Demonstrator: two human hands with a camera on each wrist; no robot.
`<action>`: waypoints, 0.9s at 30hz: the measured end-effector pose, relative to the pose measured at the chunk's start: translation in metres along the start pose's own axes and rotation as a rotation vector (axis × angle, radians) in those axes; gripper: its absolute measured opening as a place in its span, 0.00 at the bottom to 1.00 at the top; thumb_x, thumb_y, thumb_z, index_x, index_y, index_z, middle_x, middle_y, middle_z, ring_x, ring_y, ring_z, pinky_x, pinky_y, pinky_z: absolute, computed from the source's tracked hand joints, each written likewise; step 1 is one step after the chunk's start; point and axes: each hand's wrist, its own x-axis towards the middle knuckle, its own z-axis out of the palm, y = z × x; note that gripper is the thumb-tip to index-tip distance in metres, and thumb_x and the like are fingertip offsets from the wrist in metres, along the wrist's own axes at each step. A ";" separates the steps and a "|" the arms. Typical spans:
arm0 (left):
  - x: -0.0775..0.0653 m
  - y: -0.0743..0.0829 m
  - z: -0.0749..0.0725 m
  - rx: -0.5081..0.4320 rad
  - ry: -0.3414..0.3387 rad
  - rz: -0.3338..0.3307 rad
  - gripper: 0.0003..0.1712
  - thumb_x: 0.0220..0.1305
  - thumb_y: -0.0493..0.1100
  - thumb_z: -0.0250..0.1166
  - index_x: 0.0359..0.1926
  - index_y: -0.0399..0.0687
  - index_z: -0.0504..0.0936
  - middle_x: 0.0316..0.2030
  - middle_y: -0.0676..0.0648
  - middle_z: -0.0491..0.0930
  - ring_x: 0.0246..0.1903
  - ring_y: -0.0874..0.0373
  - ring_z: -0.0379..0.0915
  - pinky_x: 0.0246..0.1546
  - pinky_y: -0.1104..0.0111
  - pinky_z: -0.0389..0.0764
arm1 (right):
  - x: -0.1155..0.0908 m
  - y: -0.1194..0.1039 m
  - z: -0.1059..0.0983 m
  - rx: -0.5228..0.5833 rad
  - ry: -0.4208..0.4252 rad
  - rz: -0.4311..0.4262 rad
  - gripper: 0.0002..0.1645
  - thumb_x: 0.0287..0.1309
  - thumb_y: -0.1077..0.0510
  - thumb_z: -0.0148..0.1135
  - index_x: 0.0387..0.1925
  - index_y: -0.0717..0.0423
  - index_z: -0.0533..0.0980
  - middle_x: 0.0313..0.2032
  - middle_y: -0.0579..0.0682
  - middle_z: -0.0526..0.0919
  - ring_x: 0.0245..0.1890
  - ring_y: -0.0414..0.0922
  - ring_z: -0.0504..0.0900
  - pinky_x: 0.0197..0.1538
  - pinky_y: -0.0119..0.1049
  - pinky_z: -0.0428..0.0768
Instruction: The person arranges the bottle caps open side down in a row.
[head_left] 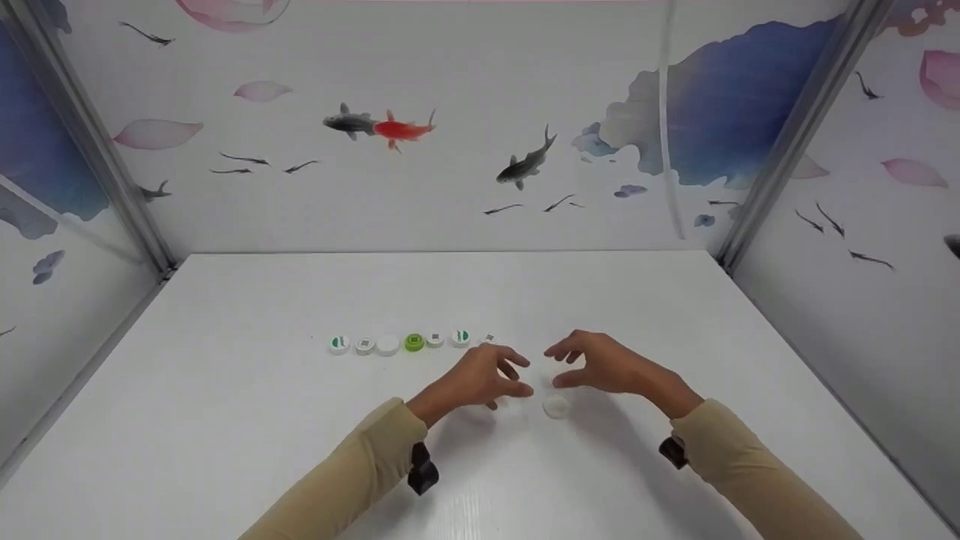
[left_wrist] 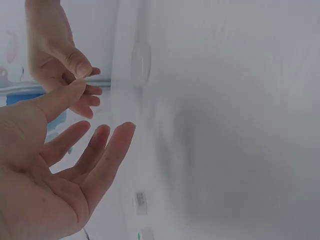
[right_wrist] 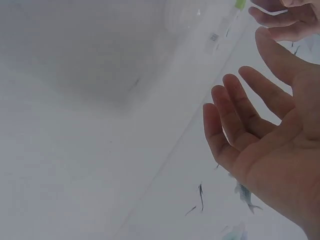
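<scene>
Both hands hover over the white table with relaxed, slightly bent fingers and nothing in them. My left hand (head_left: 480,375) is just in front of the right end of a row of bottle caps, its fingertips pointing right. Across a small gap, my right hand (head_left: 604,364) faces it, thumb and fingers parted. A white round cap (head_left: 556,406) lies on the table below and between the hands, nearer my body than the fingertips. That cap (left_wrist: 141,62) also shows side-on in the left wrist view. At the row's right end, a small white cap (head_left: 489,338) with a dark square is partly covered by my left hand.
The row runs left from there: a white cap with a green mark (head_left: 460,338), a small white cap (head_left: 435,340), a green cap (head_left: 414,342), a plain white cap (head_left: 388,345) and others. Printed wall panels (head_left: 450,210) enclose the table's back and sides.
</scene>
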 end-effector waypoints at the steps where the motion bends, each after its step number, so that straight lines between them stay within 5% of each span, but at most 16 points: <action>1: 0.000 0.001 0.005 -0.010 -0.010 -0.011 0.27 0.60 0.44 0.74 0.59 0.44 0.81 0.48 0.42 0.84 0.40 0.52 0.84 0.32 0.64 0.88 | -0.004 0.002 0.002 -0.001 -0.004 -0.002 0.29 0.59 0.54 0.72 0.61 0.58 0.77 0.54 0.58 0.81 0.57 0.57 0.79 0.57 0.53 0.80; 7: 0.004 0.000 0.029 -0.060 -0.034 -0.067 0.25 0.59 0.42 0.74 0.57 0.43 0.82 0.42 0.44 0.86 0.34 0.56 0.82 0.29 0.64 0.87 | -0.018 0.014 0.013 0.008 -0.020 0.009 0.33 0.55 0.53 0.74 0.61 0.59 0.76 0.52 0.56 0.81 0.54 0.54 0.80 0.54 0.50 0.81; 16: 0.018 0.000 0.049 0.031 0.014 -0.062 0.23 0.56 0.38 0.75 0.53 0.40 0.83 0.38 0.45 0.84 0.27 0.61 0.76 0.23 0.70 0.82 | -0.015 0.023 0.026 0.001 -0.022 0.016 0.25 0.49 0.58 0.78 0.50 0.59 0.82 0.43 0.52 0.82 0.44 0.49 0.79 0.43 0.37 0.79; 27: 0.014 0.000 0.038 -0.039 0.031 -0.029 0.23 0.54 0.39 0.77 0.51 0.39 0.84 0.38 0.45 0.85 0.26 0.59 0.80 0.22 0.70 0.81 | -0.016 0.021 0.021 0.084 -0.010 -0.018 0.21 0.55 0.55 0.74 0.51 0.54 0.82 0.47 0.50 0.83 0.50 0.52 0.80 0.49 0.42 0.80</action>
